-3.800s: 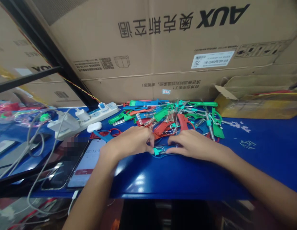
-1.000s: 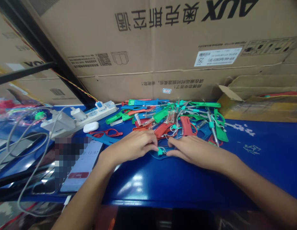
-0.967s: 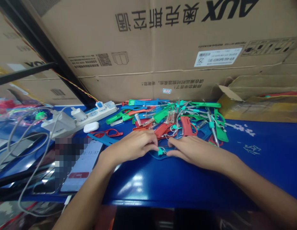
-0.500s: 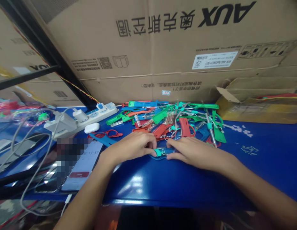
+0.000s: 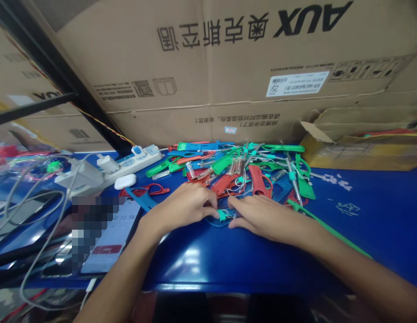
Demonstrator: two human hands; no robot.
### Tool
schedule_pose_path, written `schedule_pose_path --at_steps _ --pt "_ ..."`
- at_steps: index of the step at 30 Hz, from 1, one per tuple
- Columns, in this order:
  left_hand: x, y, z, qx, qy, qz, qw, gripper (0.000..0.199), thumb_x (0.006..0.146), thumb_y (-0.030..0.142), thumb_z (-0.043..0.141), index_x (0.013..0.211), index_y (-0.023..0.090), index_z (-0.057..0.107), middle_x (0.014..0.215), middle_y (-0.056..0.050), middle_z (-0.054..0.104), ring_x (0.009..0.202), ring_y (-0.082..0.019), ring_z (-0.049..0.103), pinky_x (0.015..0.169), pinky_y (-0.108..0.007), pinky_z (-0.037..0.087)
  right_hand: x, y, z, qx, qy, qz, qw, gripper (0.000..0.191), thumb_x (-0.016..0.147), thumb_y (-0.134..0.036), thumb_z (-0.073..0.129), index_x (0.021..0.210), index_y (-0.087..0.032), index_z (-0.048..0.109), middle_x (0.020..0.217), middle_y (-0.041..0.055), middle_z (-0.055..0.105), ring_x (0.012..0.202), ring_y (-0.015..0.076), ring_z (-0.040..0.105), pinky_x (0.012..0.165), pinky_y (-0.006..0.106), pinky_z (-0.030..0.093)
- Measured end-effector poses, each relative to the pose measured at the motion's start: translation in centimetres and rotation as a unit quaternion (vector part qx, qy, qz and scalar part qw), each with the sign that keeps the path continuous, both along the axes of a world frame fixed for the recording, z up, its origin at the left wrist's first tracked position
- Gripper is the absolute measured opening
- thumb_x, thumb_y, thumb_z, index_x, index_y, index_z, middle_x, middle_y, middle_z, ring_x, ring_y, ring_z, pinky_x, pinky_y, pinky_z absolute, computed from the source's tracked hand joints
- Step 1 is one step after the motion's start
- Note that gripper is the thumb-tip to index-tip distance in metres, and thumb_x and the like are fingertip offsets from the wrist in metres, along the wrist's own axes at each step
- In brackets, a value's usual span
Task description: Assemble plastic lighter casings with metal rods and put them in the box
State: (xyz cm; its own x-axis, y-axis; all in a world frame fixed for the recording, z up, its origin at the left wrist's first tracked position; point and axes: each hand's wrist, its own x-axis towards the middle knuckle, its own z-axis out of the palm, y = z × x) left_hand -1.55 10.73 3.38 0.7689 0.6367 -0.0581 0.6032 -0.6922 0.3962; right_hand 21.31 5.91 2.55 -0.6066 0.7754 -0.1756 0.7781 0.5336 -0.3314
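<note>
Left hand (image 5: 183,205), right hand (image 5: 265,218) half curled, fingertips (image 5: 214,213) touching blue plastic loop (image 5: 215,221) (grip unclear)

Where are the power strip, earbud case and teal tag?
White power strip (image 5: 134,163): head view, on its top face among the sockets.
White earbud case (image 5: 125,181): head view, on the middle of its lid.
Teal plastic tag (image 5: 222,216): head view, on its flat face.
</note>
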Motion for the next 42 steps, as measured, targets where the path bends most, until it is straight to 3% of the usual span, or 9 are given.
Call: schedule_pose_path --at_steps 10,17,25,35,39,42 --pt "0.0 0.0 -0.1 -0.022 0.009 0.009 1.000 0.013 0.089 0.034 0.075 0.084 0.022 0.076 0.070 0.002 0.073 0.063 -0.013 0.061 0.061 -0.026 0.034 0.0 -0.1 0.2 -0.013 0.004 -0.009 1.000 0.028 0.101 -0.043 0.058 0.110 -0.017 0.059 0.093 0.0087 0.072 0.083 0.0261 0.068 0.064 0.033 0.040" --pt "-0.1 -0.1 0.0 -0.035 0.014 0.012 0.999 0.012 0.090 0.032 0.074 0.083 0.022 0.075 0.073 0.003 0.073 0.064 -0.013 0.061 0.061 -0.026 0.034 0.9 0.7 0.4 -0.078 0.064 0.000 0.995 0.026 0.106 -0.039 0.045 0.114 -0.020 0.061 0.106 0.0090 0.073 0.095 0.0242 0.068 0.079 0.035 0.047" --pt "-0.5 0.0 -0.7 -0.023 -0.009 -0.006 1.000 0.013 0.091 0.035 0.072 0.087 0.023 0.073 0.078 0.002 0.074 0.068 -0.014 0.062 0.063 -0.028 0.036 0.7 1.2 0.4 -0.093 0.074 -0.033 0.992 0.021 0.102 -0.040 0.055 0.110 -0.023 0.065 0.093 0.0027 0.072 0.082 0.0192 0.065 0.072 0.030 0.043" --pt "-0.2 -0.9 -0.2 0.029 0.026 0.019 0.999 0.011 0.090 0.031 0.071 0.084 0.022 0.072 0.071 0.001 0.071 0.065 -0.017 0.062 0.059 -0.030 0.032 0.8 1.1 0.2 -0.071 0.068 -0.012 0.995 0.025 0.104 -0.042 0.050 0.110 -0.021 0.062 0.105 0.0069 0.071 0.095 0.0227 0.066 0.078 0.032 0.045" --pt "-0.2 -0.5 -0.1 0.008 -0.014 -0.011 1.000 0.013 0.092 0.031 0.070 0.083 0.022 0.072 0.076 0.002 0.072 0.067 -0.014 0.063 0.062 -0.030 0.036 0.9 1.2 0.3 -0.089 0.085 -0.009 0.992 0.025 0.103 -0.042 0.051 0.109 -0.022 0.063 0.103 0.0060 0.072 0.094 0.0220 0.066 0.077 0.032 0.046" --pt "0.1 -0.3 0.0 -0.008 -0.006 0.001 1.000 0.011 0.090 0.031 0.073 0.084 0.022 0.074 0.077 0.002 0.074 0.069 -0.014 0.063 0.064 -0.029 0.037 0.8 1.1 0.2 -0.088 0.073 -0.021 0.993 0.025 0.103 -0.042 0.051 0.111 -0.022 0.063 0.107 0.0069 0.072 0.097 0.0233 0.066 0.080 0.033 0.046"
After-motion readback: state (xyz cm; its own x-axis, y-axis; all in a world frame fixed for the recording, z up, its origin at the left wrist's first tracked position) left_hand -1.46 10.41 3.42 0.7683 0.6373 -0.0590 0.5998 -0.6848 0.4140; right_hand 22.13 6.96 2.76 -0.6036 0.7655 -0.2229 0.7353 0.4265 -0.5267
